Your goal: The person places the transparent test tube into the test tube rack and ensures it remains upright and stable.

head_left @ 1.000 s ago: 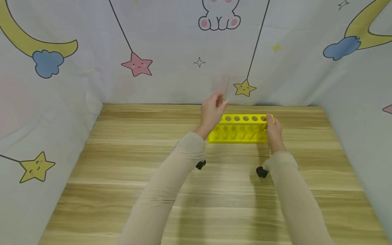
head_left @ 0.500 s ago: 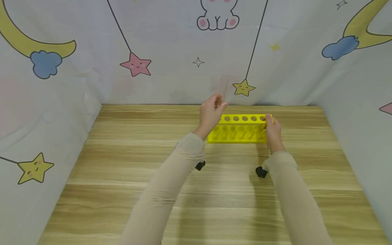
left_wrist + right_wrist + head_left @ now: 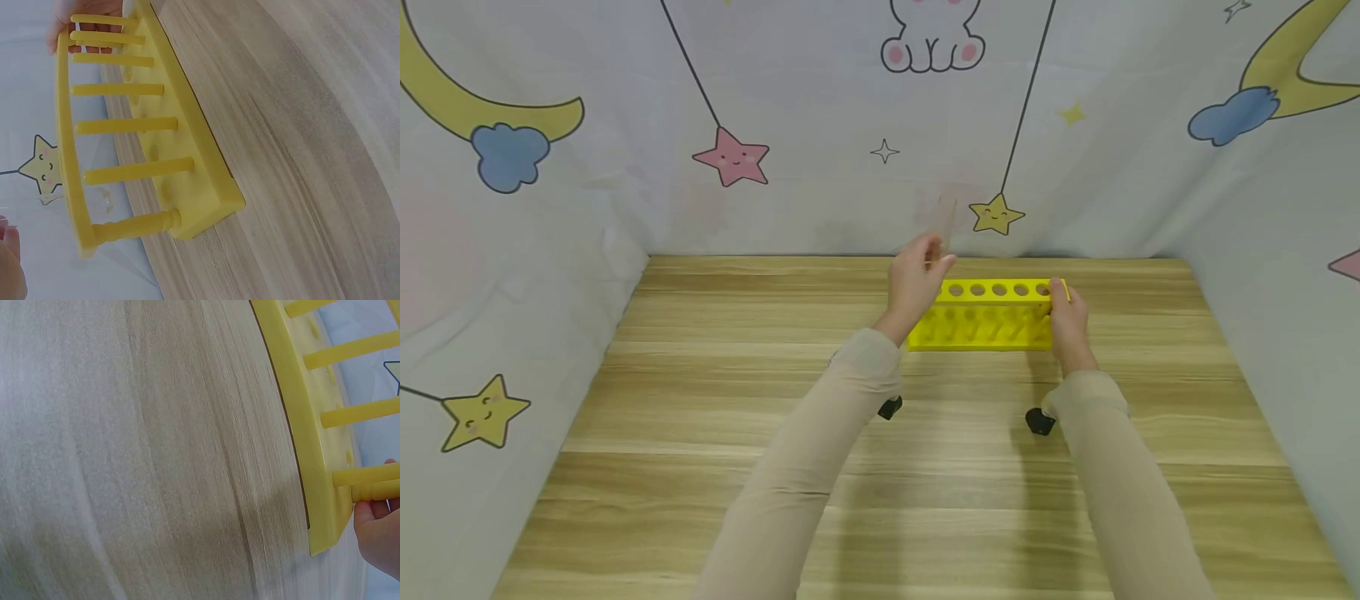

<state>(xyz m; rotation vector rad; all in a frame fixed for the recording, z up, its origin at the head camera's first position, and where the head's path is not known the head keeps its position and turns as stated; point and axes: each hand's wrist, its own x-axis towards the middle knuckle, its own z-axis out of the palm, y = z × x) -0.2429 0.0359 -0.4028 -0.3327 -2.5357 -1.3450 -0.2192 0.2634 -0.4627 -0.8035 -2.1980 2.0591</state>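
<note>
Near the back of the table stands a yellow rack (image 3: pixel 985 337) with a row of round holes in its top plate and upright pegs on its base. My left hand (image 3: pixel 913 279) pinches a clear tube (image 3: pixel 948 221) upright over the rack's left end. In the left wrist view, the tube's rounded end (image 3: pixel 107 200) shows between the top plate and the base, near the end post; the left fingers (image 3: pixel 9 265) are at the edge. My right hand (image 3: pixel 1071 321) grips the rack's right end, its fingers around the end post (image 3: pixel 375 489) in the right wrist view.
A wood-grain table (image 3: pixel 737 392) holds the rack. White cloth (image 3: pixel 805 100) printed with stars, moons and clouds rises behind it and at both sides. A black piece (image 3: pixel 891 407) shows under the left cuff, another (image 3: pixel 1040 421) beside the right cuff.
The clear tube and my left hand have come down slightly towards the rack. My right hand has kept its grip, and the rack stands where it was.
</note>
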